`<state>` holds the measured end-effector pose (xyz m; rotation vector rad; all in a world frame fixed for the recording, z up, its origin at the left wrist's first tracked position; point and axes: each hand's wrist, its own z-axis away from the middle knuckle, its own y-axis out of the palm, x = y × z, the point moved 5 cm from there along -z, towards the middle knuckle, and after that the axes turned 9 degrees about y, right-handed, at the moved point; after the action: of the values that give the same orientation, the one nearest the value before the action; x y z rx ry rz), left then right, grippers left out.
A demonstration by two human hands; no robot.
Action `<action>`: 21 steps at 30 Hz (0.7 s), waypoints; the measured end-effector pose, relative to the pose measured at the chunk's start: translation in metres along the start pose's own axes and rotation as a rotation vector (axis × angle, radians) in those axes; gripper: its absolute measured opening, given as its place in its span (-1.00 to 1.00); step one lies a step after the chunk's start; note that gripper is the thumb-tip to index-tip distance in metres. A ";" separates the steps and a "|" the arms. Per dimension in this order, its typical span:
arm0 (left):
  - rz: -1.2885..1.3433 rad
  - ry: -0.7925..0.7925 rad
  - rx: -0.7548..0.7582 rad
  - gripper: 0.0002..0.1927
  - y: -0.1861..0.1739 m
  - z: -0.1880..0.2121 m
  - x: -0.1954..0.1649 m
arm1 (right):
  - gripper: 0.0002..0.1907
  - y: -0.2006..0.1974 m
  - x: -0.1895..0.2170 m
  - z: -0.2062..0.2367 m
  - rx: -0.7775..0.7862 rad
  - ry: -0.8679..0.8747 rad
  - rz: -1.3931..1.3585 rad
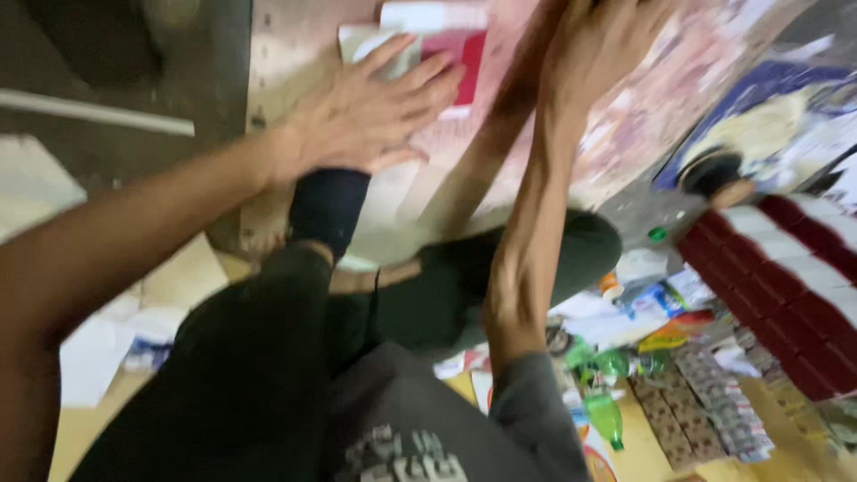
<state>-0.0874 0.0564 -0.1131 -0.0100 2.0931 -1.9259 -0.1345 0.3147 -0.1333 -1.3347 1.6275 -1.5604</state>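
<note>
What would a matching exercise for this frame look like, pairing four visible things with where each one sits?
Things:
1. left hand
2. right hand
3. green bottle
4. red and white cartons

Places:
A. lying on the floor, low in the picture and right of centre
B. stacked in a row along the right edge
C. spread flat on the red and white packet
D. at the top edge, on the pale patterned sheet

Pairs: 1-C, 2-D, 3-A, 4-B
</note>
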 end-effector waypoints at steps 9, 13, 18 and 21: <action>0.028 -0.042 -0.088 -0.23 0.008 0.016 0.006 | -0.48 -0.012 0.057 0.104 0.258 0.295 -0.494; 0.115 -0.079 -0.129 -0.24 0.005 0.018 0.006 | -0.47 -0.020 0.056 0.113 0.198 0.487 -0.905; 0.214 -0.106 -0.154 -0.28 -0.004 0.019 0.009 | -0.49 -0.021 0.072 0.102 0.267 0.239 -0.514; 0.296 -0.217 -0.099 -0.20 0.000 0.020 0.014 | -0.47 -0.027 0.068 0.101 0.256 0.375 -0.834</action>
<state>-0.0968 0.0339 -0.1172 0.0640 1.9221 -1.5743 -0.0641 0.2145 -0.1115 -1.7621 1.0114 -2.5242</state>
